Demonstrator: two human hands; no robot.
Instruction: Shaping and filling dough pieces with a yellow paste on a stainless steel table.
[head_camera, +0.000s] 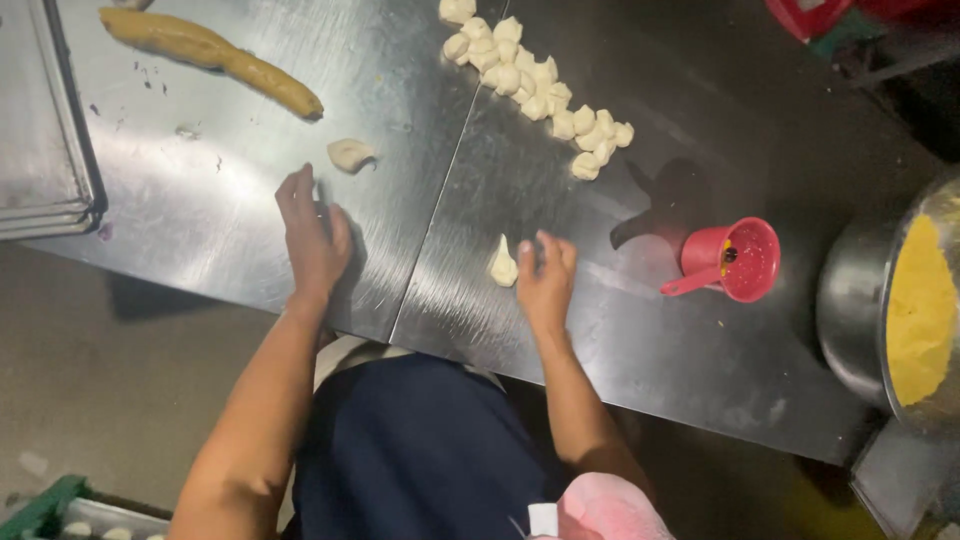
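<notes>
The right hand (547, 275) rests on the steel table (640, 330) with its fingers (548, 250) bent and drawn together. A small pale dough piece (502, 264) stands just left of those fingertips, touching them or nearly so; whether the fingers actually pinch it cannot be told from this angle. The piece comes to a point at the top and sits just right of the seam that splits the table.

The left hand (312, 235) lies left of that seam, fingers (297, 195) stretched forward and close together, palm down on the steel. It holds nothing that can be seen. A second dough lump (350, 154) lies just beyond its fingertips, apart from them.

Farther from the seam on the left, a long yellow-brown dough roll (215, 55) lies slantwise on the table, and a stack of metal trays (45, 150) sits at the far left edge. On the right of the seam, a heap of pale dough pieces (540, 85) trails diagonally away from the right hand, well apart from it. A red plastic cup (735, 260) with a handle lies tipped on its side right of the hand, its mouth facing the camera. Beyond the cup, at the table's right edge, stands a steel bowl (860, 300) of yellow filling (920, 310).
</notes>
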